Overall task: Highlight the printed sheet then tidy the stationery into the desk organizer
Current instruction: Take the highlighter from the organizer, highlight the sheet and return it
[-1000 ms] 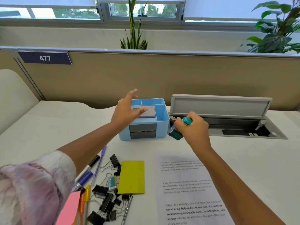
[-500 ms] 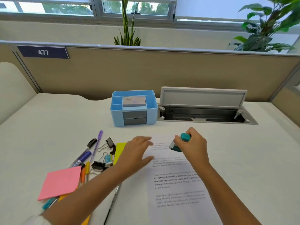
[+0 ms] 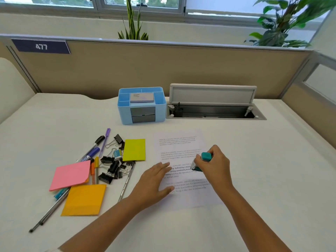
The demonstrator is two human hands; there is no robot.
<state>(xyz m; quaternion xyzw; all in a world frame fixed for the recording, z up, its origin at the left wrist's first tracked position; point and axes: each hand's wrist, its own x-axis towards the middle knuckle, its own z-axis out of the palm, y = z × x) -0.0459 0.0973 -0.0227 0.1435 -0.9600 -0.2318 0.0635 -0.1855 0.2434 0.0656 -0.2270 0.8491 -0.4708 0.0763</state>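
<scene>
The printed sheet [image 3: 179,148] lies on the white desk in front of me. My right hand [image 3: 214,166] grips a teal highlighter [image 3: 205,157], its tip down on the bold lines in the middle of the sheet. My left hand [image 3: 154,180] rests flat on the sheet's left edge, fingers spread. The blue desk organizer [image 3: 141,106] stands behind the sheet with a grey note block in its top. Left of the sheet lie pens [image 3: 94,150], black binder clips [image 3: 112,166], and yellow-green [image 3: 134,150], pink [image 3: 71,175] and orange [image 3: 84,200] sticky pads.
An open cable tray [image 3: 212,106] with a raised lid sits in the desk right of the organizer. A beige partition [image 3: 163,66] closes the back of the desk. Two thin dark pens [image 3: 51,211] lie at the near left.
My left hand left the organizer and came down flat onto the sheet. My right hand brought the highlighter from beside the organizer down to the bold text. My head moved back.
</scene>
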